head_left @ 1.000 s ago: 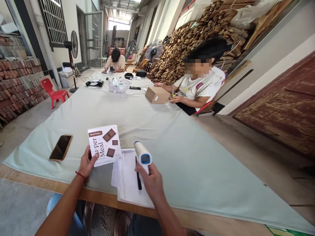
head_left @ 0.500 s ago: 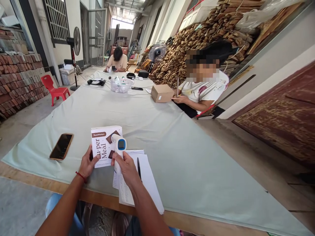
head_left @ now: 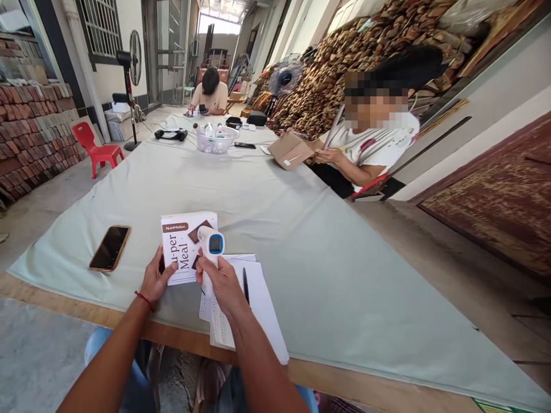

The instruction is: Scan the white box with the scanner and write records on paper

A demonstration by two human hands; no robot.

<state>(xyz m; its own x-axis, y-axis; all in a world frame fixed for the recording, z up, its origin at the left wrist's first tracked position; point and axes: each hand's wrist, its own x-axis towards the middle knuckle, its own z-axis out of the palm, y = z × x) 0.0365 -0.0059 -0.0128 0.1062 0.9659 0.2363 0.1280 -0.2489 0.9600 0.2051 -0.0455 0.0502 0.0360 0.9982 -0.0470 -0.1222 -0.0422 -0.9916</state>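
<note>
My left hand (head_left: 158, 276) grips the lower left side of a white box (head_left: 175, 246) printed "NutriMotion" and "Meal", thumb on its front. My right hand (head_left: 221, 281) is wrapped round the handle of a white infrared thermometer (head_left: 210, 234) with a blue-rimmed screen facing me. The thermometer's head is in front of the box's right side; whether they touch I cannot tell. Under my right hand and forearm lie several sheets of paper (head_left: 264, 321), partly covered, with a black pen (head_left: 245, 285) on top. A phone (head_left: 110, 248) in an orange-brown case lies to the left.
The cloth-covered table (head_left: 344, 298) stretches ahead. A clear plastic bowl (head_left: 214, 142) with bottles stands farther back, near a black phone (head_left: 245, 145). At the right, a person (head_left: 374, 143) handles a cardboard box (head_left: 291, 151); another person (head_left: 209, 96) sits at the far end.
The person at the right has tilted the cardboard box, and its flaps now stand apart. My hands keep their hold on the box and thermometer. The view has shifted slightly.
</note>
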